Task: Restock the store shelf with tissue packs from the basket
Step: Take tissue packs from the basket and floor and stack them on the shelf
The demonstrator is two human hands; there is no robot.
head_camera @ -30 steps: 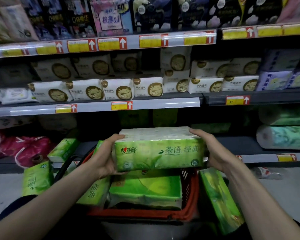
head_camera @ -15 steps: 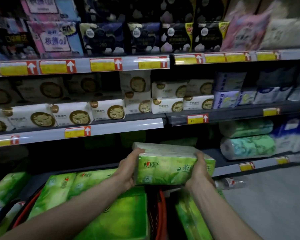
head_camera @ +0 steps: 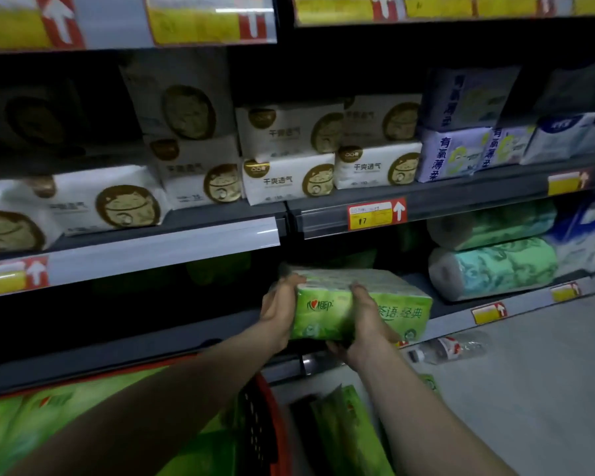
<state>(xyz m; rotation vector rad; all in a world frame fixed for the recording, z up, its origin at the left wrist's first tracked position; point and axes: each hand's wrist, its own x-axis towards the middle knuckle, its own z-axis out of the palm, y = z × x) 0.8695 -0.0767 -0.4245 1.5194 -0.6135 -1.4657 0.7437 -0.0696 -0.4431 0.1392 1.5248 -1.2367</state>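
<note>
A green tissue pack (head_camera: 395,304) with white top is held at the mouth of the dark bottom shelf (head_camera: 186,341). My left hand (head_camera: 279,314) grips its left end and my right hand (head_camera: 364,321) wraps over its front middle. The red basket (head_camera: 272,424) sits low at the bottom, with more green tissue packs (head_camera: 49,424) inside it. Another green pack (head_camera: 351,434) leans beside the basket on its right.
White packs with gold round logos (head_camera: 289,180) fill the shelf above. Green paper rolls (head_camera: 495,269) lie on the bottom shelf to the right. A plastic bottle (head_camera: 450,348) lies on the grey floor by the shelf base. Price tags (head_camera: 375,214) line the shelf edges.
Both hands have carried the green pack forward and rightward toward the bottom shelf opening. The view has moved closer to the shelves, and the basket has slid lower left in view.
</note>
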